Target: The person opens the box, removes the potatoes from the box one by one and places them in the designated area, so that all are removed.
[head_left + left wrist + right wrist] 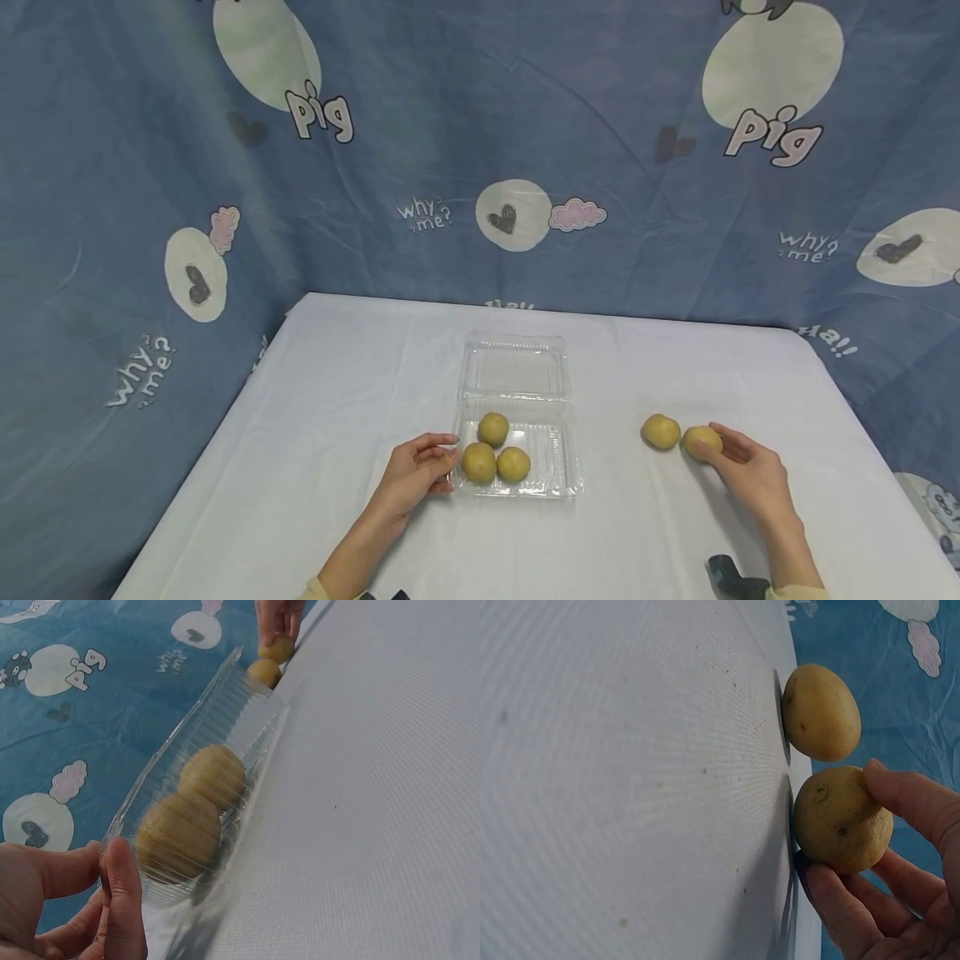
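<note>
A clear plastic clamshell container (551, 454) lies with its lid folded back on the white table, and three round yellow potatoes (513, 464) sit in the left part of its base. My left hand (416, 475) pinches the container's left rim between thumb and fingers, as the left wrist view (124, 896) shows closely. To the right, my right hand (753, 477) holds a potato (844, 820) between thumb and fingers, low at the tabletop. Just left of it another potato (661, 432) rests on the cloth.
The container's lid (514, 368) lies flat toward the back of the table. A white cloth (360, 358) covers the tabletop. Behind and at the sides hangs a blue printed curtain (420, 108). A dark device (731, 579) is by the right wrist.
</note>
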`<state>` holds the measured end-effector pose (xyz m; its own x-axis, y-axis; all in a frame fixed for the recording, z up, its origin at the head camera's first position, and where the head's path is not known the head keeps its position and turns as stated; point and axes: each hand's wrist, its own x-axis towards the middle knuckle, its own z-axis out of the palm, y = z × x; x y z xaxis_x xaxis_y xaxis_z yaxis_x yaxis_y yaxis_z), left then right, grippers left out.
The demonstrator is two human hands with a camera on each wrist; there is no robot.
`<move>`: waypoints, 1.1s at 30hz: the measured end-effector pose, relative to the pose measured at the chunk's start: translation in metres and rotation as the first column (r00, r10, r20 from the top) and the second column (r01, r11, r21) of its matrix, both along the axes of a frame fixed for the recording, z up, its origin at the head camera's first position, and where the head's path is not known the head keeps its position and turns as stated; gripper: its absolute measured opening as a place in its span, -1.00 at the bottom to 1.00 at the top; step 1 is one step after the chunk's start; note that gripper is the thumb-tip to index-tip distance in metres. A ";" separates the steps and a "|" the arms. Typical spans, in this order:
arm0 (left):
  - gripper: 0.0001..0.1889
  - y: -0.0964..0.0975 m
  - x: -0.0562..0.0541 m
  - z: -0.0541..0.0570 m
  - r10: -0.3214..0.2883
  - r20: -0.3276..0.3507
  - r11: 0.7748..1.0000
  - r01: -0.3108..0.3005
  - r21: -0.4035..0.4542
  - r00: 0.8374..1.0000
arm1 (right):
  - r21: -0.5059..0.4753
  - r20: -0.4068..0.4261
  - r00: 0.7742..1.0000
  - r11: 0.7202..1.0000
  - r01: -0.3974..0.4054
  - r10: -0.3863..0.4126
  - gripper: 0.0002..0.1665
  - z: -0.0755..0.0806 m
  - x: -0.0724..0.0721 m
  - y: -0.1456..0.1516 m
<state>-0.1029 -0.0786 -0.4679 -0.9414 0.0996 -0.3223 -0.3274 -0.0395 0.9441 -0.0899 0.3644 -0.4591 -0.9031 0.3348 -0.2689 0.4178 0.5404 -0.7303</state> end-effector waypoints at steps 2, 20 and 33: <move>-0.60 0.000 0.000 0.001 -0.003 0.000 1.000 0.003 -0.001 1.000 | -0.004 0.007 1.000 1.000 -0.005 0.005 0.06 0.000 0.000 0.000; -0.62 0.001 0.000 0.001 0.006 -0.004 1.000 -0.006 -0.004 1.000 | -0.002 0.044 0.999 1.000 -0.032 0.032 0.12 0.000 -0.001 0.001; -0.63 0.002 -0.002 0.001 0.009 0.000 1.000 -0.009 -0.011 1.000 | 0.037 0.010 1.000 0.999 -0.030 0.030 0.06 0.002 0.003 0.003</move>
